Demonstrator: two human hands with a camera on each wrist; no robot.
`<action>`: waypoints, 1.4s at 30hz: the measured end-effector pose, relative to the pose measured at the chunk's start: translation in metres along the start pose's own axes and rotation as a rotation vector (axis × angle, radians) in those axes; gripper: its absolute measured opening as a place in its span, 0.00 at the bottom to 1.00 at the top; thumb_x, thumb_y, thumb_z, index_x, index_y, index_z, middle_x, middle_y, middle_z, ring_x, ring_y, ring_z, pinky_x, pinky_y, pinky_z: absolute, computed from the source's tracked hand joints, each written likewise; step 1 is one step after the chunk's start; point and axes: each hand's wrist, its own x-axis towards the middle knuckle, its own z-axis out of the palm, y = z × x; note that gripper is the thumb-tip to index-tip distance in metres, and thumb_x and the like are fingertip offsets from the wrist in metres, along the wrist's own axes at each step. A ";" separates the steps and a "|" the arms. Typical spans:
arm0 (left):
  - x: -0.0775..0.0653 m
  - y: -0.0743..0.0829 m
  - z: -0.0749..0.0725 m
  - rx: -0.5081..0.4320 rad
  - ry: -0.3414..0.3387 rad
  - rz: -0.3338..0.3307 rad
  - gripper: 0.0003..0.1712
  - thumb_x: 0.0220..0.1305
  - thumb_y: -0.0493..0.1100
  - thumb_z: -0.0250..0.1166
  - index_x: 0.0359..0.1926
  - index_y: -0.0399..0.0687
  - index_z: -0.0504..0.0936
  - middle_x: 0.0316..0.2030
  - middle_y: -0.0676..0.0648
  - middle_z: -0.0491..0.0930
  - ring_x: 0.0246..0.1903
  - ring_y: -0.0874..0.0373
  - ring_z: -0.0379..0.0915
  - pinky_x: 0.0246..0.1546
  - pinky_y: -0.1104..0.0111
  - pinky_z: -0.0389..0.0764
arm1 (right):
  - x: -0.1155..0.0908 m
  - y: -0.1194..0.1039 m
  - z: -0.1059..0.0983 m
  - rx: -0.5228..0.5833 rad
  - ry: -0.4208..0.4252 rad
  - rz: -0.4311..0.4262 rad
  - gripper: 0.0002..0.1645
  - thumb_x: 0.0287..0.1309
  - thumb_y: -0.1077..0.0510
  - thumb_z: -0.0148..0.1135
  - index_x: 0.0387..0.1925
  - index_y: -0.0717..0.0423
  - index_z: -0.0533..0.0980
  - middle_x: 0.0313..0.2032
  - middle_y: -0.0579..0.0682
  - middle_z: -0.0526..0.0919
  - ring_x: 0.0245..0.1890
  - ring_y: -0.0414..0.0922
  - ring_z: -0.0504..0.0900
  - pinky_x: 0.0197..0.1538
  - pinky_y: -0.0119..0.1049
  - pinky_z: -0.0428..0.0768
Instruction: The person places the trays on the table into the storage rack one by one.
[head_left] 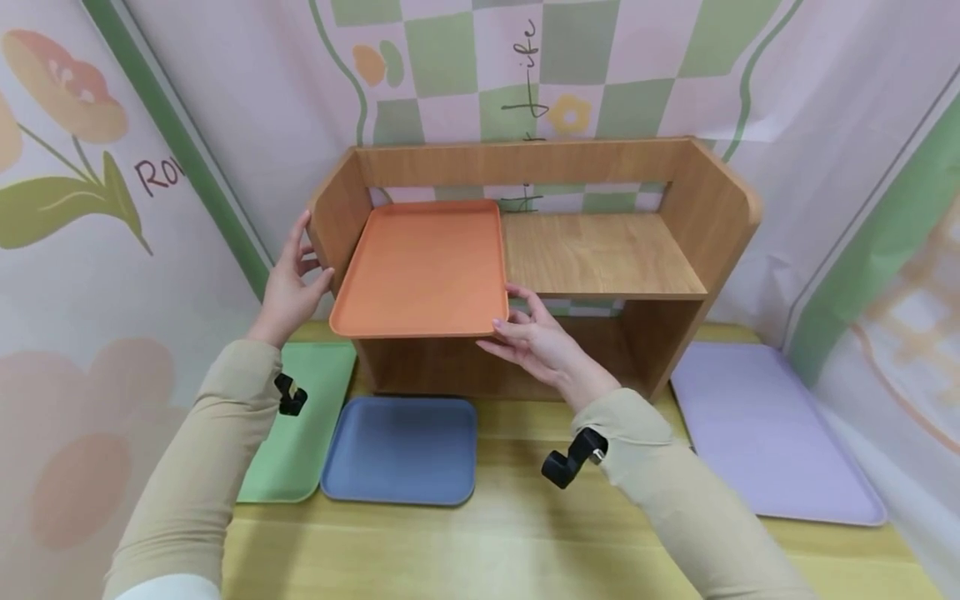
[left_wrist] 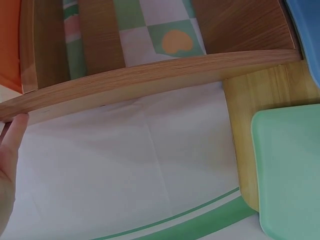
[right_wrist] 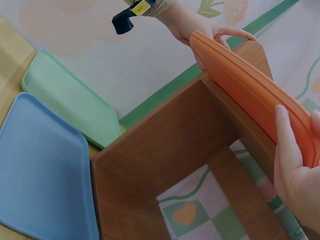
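An orange tray [head_left: 423,271] lies on the left half of the upper board of a wooden shelf [head_left: 600,254], its front edge jutting past the board. My right hand [head_left: 543,342] grips the tray's front right corner; the right wrist view shows a finger against the underside of the orange tray [right_wrist: 250,92]. My left hand [head_left: 292,283] rests against the outside of the shelf's left side panel [head_left: 341,212], its fingers fairly straight. From the left wrist, a fingertip [left_wrist: 20,122] touches that panel's edge, and most of the hand is cut off.
On the wooden table [head_left: 517,525] lie a blue tray [head_left: 401,450] before the shelf, a green tray [head_left: 300,433] at the left and a purple tray [head_left: 772,425] at the right. Printed cloth [head_left: 247,100] hangs behind and on both sides.
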 end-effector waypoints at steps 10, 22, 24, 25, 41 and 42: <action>-0.002 0.005 -0.001 0.012 -0.001 -0.007 0.50 0.65 0.32 0.57 0.73 0.77 0.40 0.62 0.36 0.65 0.58 0.40 0.68 0.45 0.57 0.83 | 0.005 0.000 0.004 -0.088 0.056 0.019 0.37 0.65 0.71 0.47 0.69 0.42 0.50 0.41 0.48 0.65 0.33 0.38 0.75 0.42 0.37 0.85; 0.001 0.005 -0.002 0.001 0.003 0.004 0.49 0.65 0.33 0.57 0.73 0.77 0.41 0.63 0.36 0.65 0.58 0.40 0.69 0.48 0.49 0.79 | 0.011 -0.003 0.005 -0.160 0.082 0.013 0.38 0.65 0.69 0.48 0.70 0.42 0.49 0.40 0.47 0.67 0.37 0.40 0.76 0.42 0.36 0.84; 0.001 0.004 -0.002 -0.001 0.004 0.007 0.49 0.65 0.33 0.57 0.73 0.76 0.41 0.63 0.36 0.64 0.58 0.40 0.69 0.50 0.48 0.78 | 0.012 -0.003 0.006 -0.161 0.084 0.014 0.38 0.65 0.69 0.48 0.70 0.42 0.50 0.40 0.47 0.67 0.36 0.40 0.76 0.41 0.36 0.84; 0.001 0.004 -0.002 -0.001 0.004 0.007 0.49 0.65 0.33 0.57 0.73 0.76 0.41 0.63 0.36 0.64 0.58 0.39 0.69 0.50 0.48 0.78 | 0.012 -0.003 0.006 -0.161 0.086 0.015 0.38 0.65 0.69 0.48 0.70 0.42 0.50 0.40 0.47 0.67 0.36 0.40 0.77 0.42 0.36 0.84; 0.002 0.001 -0.001 0.009 0.007 -0.006 0.49 0.65 0.34 0.57 0.72 0.80 0.41 0.64 0.36 0.64 0.58 0.40 0.69 0.50 0.48 0.78 | 0.003 -0.001 -0.008 -0.118 0.032 -0.024 0.37 0.66 0.68 0.47 0.71 0.44 0.50 0.47 0.49 0.67 0.37 0.38 0.77 0.47 0.38 0.83; 0.002 0.001 -0.001 0.012 0.008 -0.007 0.49 0.65 0.34 0.57 0.72 0.80 0.41 0.64 0.36 0.64 0.58 0.40 0.69 0.50 0.48 0.78 | 0.001 -0.001 -0.011 -0.110 0.027 -0.026 0.36 0.66 0.67 0.47 0.71 0.45 0.50 0.47 0.49 0.67 0.36 0.37 0.77 0.46 0.37 0.83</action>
